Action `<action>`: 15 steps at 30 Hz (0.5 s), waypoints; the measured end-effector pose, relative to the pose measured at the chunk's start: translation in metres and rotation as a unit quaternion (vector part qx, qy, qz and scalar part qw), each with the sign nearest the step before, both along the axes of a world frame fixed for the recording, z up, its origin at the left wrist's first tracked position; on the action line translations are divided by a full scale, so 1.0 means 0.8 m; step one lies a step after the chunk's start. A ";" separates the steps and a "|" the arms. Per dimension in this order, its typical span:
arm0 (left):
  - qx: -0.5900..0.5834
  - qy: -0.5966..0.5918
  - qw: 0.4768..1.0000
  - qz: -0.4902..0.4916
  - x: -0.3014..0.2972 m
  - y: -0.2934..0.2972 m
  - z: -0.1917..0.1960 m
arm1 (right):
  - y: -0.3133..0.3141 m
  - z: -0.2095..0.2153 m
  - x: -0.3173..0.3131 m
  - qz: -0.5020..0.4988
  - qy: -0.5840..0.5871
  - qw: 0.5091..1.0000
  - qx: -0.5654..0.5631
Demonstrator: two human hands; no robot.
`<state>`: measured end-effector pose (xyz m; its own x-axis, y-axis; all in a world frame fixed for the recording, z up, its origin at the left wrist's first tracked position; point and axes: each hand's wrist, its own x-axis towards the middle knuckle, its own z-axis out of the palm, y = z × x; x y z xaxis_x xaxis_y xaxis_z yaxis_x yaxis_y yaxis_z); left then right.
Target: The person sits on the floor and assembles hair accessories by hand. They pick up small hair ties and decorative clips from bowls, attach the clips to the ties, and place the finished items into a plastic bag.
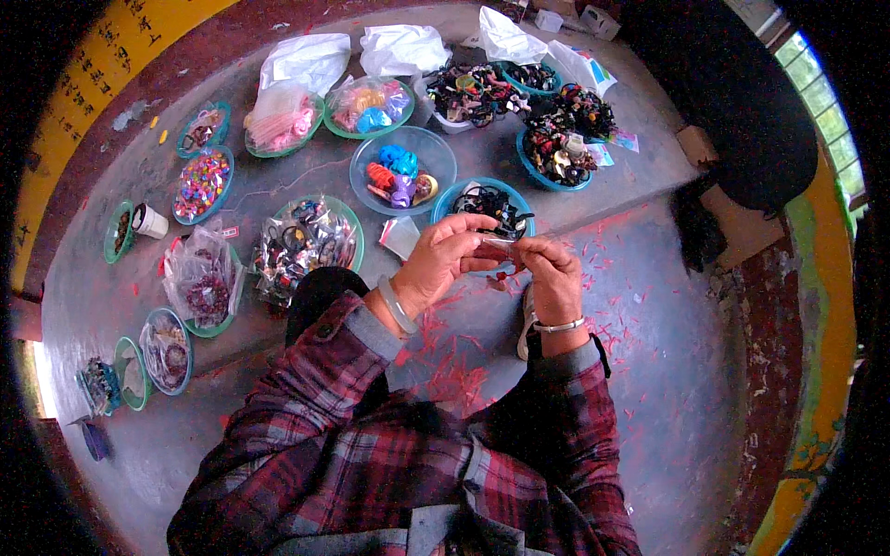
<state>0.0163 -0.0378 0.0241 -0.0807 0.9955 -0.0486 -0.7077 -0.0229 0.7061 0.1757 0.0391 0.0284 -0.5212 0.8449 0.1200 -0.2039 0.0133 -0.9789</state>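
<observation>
**Tiny clear packet pinched between both hands, bowls fanned out on the step**

The person's left hand [443, 258] and right hand [549, 274] meet just in front of the blue bowl of dark hair ties [482, 204], each pinching one end of a small clear packet [499, 244]. It looks like a little plastic sleeve, though it's too small to be sure. Holding it up off the floor keeps it at eye level and clear of the red scraps [445, 361] littering the concrete just nearer the person than that bowl.

Beyond the blue bowl sits a clear bowl of bright scrunchies [400, 169]; to its left, a green plate of bagged pieces [306, 243]. Everything's lined along a raised step [612, 199], within arm's reach. To the bowl's right the floor is barer, so there's more elbow room there.
</observation>
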 end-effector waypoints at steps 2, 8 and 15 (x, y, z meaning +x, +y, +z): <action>0.001 0.005 1.000 0.002 0.003 0.000 0.002 | -0.001 0.003 0.001 -0.004 -0.003 1.000 0.012; -0.063 0.150 0.987 -0.003 0.006 0.003 0.002 | -0.002 0.005 0.000 0.002 -0.030 0.998 0.053; -0.062 0.185 0.980 0.029 0.006 0.005 -0.005 | 0.002 0.006 0.003 0.021 -0.064 0.994 0.089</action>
<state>0.0215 -0.0334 0.0203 -0.1717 0.9770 -0.1264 -0.4033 0.0473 0.9138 0.1782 0.0404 0.0334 -0.5763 0.7933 0.1964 -0.0812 0.1836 -0.9796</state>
